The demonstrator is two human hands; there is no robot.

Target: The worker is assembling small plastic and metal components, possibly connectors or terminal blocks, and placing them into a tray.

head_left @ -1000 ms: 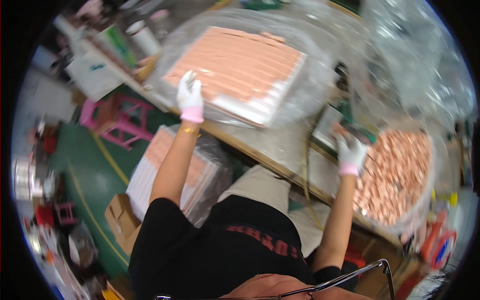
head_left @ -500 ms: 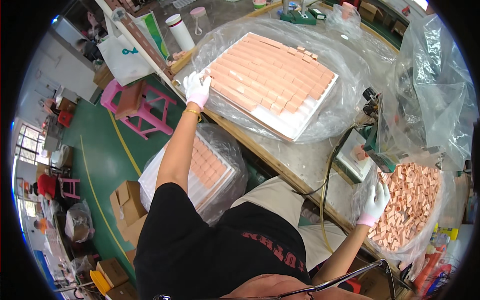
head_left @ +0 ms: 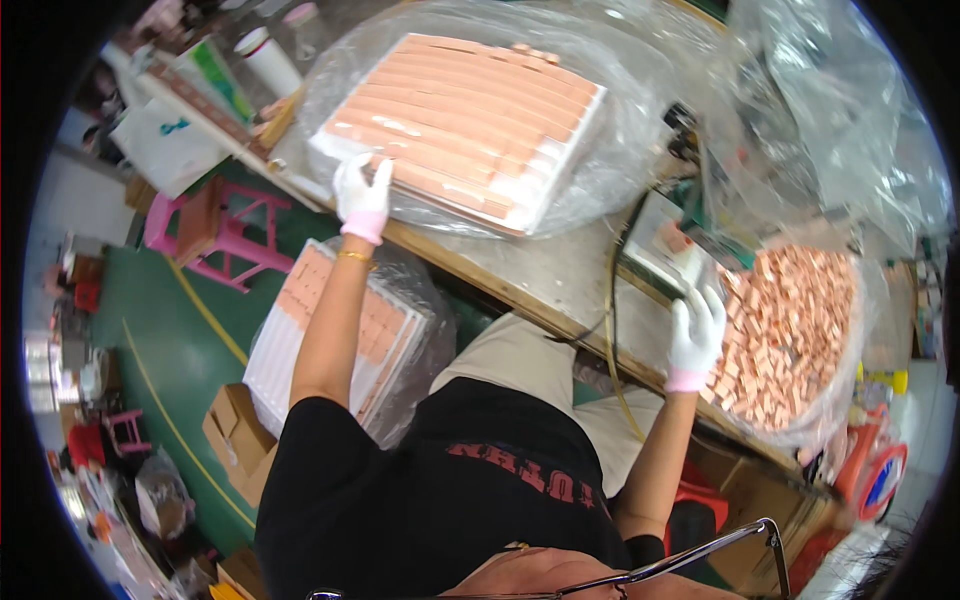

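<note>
My left hand, in a white glove with a pink cuff, is at the near left corner of a white tray on the bench. Its thumb and forefinger stand apart over the end of the nearest row of small copper-coloured blocks, which fill most of the tray. Whether it touches a block is hard to make out. My right hand, gloved the same way, has its fingers stretched upward between a small green and grey bench machine and a heap of loose copper-coloured pieces. Nothing shows in it.
A second part-filled tray sits low beside my left arm, in clear plastic. Clear sheeting hangs over the machine. A hose crosses the bench edge. To the left are a pink stool, a cardboard box and a white tumbler.
The whole view has shifted, so the bench sits higher and further left. My right hand has moved from the heap's edge toward the machine. My left hand stays by the tray corner, its fingers now wider apart.
</note>
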